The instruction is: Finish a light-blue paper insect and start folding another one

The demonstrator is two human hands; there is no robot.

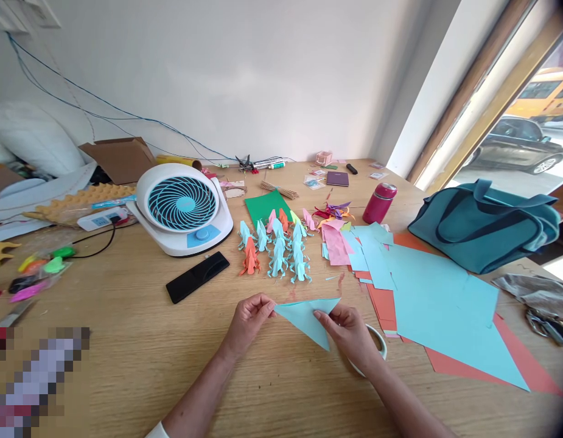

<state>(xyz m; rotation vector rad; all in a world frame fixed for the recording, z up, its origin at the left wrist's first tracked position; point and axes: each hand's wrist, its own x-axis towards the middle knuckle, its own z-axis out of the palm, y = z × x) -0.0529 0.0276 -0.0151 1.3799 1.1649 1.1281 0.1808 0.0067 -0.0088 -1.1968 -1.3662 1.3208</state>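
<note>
A light blue sheet of paper (308, 317), folded into a triangle, is held just above the table between my two hands. My left hand (254, 311) pinches its left corner between thumb and fingers. On the right side my right hand (347, 328) grips it, thumb on the front face and the other fingers behind. Beyond the paper stand several folded paper figures (277, 255), mostly light blue, with an orange one (249, 257) at the front left. Partly hidden under my right wrist is a roll of tape (378, 340).
Large blue sheets (440, 304) over orange paper cover the right side, near a teal bag (482, 225). A red flask (380, 203) stands behind. To the left are a white fan (183, 204) and a black phone (198, 277). A green sheet (263, 207) lies behind the figures.
</note>
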